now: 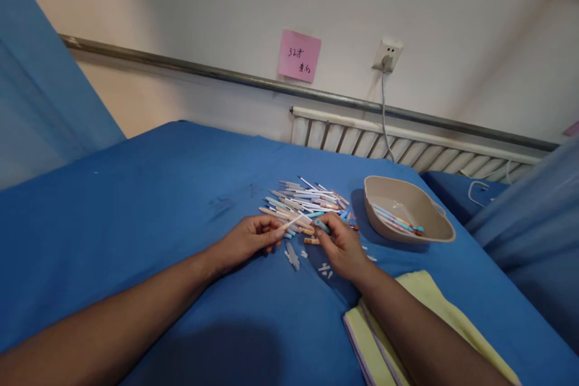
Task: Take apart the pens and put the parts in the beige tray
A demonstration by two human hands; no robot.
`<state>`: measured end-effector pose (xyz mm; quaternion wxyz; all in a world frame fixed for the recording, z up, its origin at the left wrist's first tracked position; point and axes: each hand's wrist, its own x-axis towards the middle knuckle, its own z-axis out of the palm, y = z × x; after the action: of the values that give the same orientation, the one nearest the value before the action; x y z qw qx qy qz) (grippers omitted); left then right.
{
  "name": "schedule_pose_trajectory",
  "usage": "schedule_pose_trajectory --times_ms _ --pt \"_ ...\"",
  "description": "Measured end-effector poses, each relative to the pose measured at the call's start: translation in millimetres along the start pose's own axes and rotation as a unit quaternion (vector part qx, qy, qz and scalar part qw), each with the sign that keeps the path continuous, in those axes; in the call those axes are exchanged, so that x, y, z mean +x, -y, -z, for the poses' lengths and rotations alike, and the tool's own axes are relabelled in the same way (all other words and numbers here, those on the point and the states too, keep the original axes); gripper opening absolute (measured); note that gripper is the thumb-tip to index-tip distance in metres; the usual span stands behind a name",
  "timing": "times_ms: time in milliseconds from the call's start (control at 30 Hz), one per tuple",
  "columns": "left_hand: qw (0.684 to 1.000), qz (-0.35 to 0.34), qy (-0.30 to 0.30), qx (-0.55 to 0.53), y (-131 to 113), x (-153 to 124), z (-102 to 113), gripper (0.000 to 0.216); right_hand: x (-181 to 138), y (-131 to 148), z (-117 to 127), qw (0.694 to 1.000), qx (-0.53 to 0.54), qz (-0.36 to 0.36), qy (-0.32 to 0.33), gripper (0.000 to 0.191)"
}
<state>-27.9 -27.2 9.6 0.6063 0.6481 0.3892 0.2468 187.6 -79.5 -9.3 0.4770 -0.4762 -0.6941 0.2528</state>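
My left hand (260, 235) is closed, pinching one end of a thin white stick (295, 221) that looks like a pen refill or slim pen part. Close by on the right, my right hand (341, 244) has its fingers wrapped around a short teal pen cap or barrel piece (322, 226). The stick's far end points toward the right hand; whether it touches the teal piece I cannot tell. Behind and beneath both hands lies a loose pile of pens and pen parts (307, 194), white, peach, grey and blue, partly hidden by the fingers.
A beige plastic basin (434, 226) with several blue and pink pens (393, 217) stands right of the pile. Small white scraps (324, 268) and a grey piece (292, 256) lie nearer me. A folded yellow cloth (420, 289) is under my right forearm. A radiator (353, 136) runs along the wall.
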Motion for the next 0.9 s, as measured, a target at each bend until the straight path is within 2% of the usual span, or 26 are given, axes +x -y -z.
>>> schedule_pose_trajectory --times_ms 167,333,633,800,900 --pt "0.999 -0.019 0.005 0.034 -3.3 -3.5 0.2 0.029 -0.7 4.4 4.0 0.998 -0.047 0.033 0.010 0.018" --pt "0.996 -0.041 0.034 0.075 -6.4 -8.5 -1.3 0.027 -3.1 -2.1 2.1 0.996 -0.048 0.034 0.064 0.023" --pt "0.987 -0.046 0.061 0.144 -11.7 -13.1 -0.9 0.030 -3.4 -5.5 4.9 0.974 -0.184 0.063 0.116 0.030" --pt "0.975 -0.051 0.062 0.208 -14.2 -15.3 0.0 0.031 -5.5 8.3 7.2 0.953 -0.260 0.066 0.142 0.032" --pt "0.968 -0.058 0.065 0.234 -15.2 -16.2 0.0 0.031 -8.7 20.6 7.0 0.954 -0.262 0.060 0.136 0.033"
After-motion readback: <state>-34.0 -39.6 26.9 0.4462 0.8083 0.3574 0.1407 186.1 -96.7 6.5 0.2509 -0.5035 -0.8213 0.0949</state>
